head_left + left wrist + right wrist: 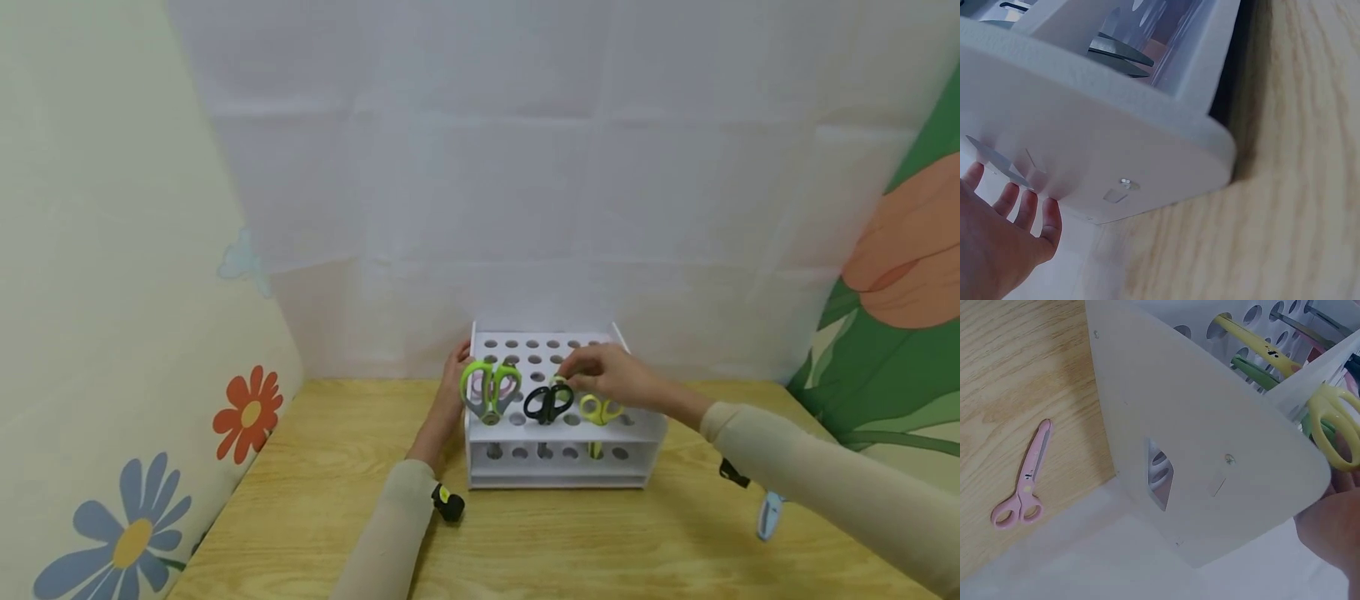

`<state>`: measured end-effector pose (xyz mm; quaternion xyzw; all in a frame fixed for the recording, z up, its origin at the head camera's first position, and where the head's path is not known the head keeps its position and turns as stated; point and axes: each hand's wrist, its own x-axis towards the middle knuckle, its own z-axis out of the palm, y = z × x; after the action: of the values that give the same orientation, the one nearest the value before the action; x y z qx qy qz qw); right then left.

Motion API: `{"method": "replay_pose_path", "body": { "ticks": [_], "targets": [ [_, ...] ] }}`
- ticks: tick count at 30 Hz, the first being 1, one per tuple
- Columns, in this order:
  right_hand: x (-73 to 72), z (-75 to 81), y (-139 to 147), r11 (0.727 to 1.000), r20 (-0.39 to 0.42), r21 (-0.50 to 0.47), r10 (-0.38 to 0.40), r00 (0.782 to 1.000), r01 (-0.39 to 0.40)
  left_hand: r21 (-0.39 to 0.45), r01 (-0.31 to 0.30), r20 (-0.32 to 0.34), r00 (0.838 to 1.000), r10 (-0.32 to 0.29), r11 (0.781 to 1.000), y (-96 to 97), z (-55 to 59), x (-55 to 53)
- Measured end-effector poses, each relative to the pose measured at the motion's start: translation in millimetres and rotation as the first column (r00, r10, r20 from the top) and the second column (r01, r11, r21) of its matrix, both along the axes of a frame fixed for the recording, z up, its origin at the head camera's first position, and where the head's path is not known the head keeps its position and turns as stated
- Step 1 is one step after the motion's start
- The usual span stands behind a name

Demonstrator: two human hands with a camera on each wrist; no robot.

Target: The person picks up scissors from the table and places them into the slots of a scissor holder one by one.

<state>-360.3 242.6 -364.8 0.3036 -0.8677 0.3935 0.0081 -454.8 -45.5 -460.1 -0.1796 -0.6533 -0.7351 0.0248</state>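
A white rack [558, 481] with rows of round holes holds several scissors, handles up. My left hand [452, 387] is at its left side; in the left wrist view the fingertips [1051, 215] touch the side panel [1116, 156]. My right hand [611, 375] reaches over the rack and pinches green scissors [1257, 374], mostly hidden behind the black scissors [537, 410]. Large green-and-grey scissors [490, 407] stand at the front left, with pink scissors partly hidden behind them. Yellow scissors [590, 414] stand front right, below my right hand.
Pink scissors [1025, 484] lie on the wooden table [337, 483] beside the rack. Light-blue scissors [768, 515] lie to the right, partly covered by my right sleeve. A white cloth [487, 208] hangs behind the rack, and flower-patterned panels flank the table.
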Motion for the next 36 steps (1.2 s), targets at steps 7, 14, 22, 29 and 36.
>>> {"method": "replay_pose_path", "body": {
  "ticks": [7,14,22,29,36],
  "targets": [
    [1.9,-0.9,5.9,0.998,-0.049,0.051,-0.043,0.998,0.045,0.025,0.037,-0.012,0.999,-0.037,0.999,-0.2,2.1,-0.4],
    [3.5,4.4,18.4,0.993,-0.101,0.082,-0.079,0.992,0.088,0.023,-0.027,-0.051,0.998,0.028,0.999,5.4,-10.5,-15.7],
    [7.1,10.3,42.2,0.976,-0.143,0.127,-0.16,0.977,0.178,0.006,-0.059,-0.039,0.998,0.059,0.998,0.9,-8.2,-18.4],
    [10.3,11.6,64.6,0.96,-0.192,0.138,-0.215,0.958,0.243,0.003,-0.059,-0.05,0.997,0.059,0.998,-4.4,-9.3,-23.2],
    [2.9,3.9,92.7,0.956,-0.204,0.12,-0.239,0.949,0.266,0.012,-0.053,-0.073,0.996,0.054,0.999,-13.6,-4.7,-20.6]
  ]
}}
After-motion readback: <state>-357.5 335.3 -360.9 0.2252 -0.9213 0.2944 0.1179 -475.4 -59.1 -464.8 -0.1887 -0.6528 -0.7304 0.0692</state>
